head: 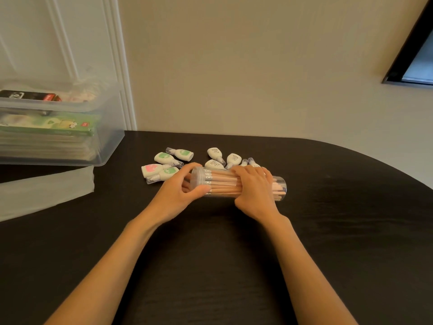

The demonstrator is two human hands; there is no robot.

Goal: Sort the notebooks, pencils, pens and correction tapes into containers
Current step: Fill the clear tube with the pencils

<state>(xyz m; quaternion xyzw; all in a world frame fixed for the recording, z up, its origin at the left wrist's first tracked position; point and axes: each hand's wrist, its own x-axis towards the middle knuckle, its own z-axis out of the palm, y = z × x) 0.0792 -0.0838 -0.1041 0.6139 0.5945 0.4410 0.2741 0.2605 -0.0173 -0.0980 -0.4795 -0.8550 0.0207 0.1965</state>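
A clear tube of wooden pencils (pixel 222 184) lies on its side on the dark table (pixel 328 231). My left hand (pixel 180 191) grips its capped left end, thumb and fingers curled round the lid. My right hand (pixel 255 191) wraps over the tube's middle and right part. Behind the tube lie several white correction tapes (pixel 173 164), some with green or pink labels, others plain white (pixel 232 158). Some are partly hidden by my hands.
A clear plastic bin (pixel 103 127) at the far left holds stacked notebooks, a green box and a dark box. A translucent lid (pixel 46 193) lies in front of it. A wall rises behind the table's curved far edge.
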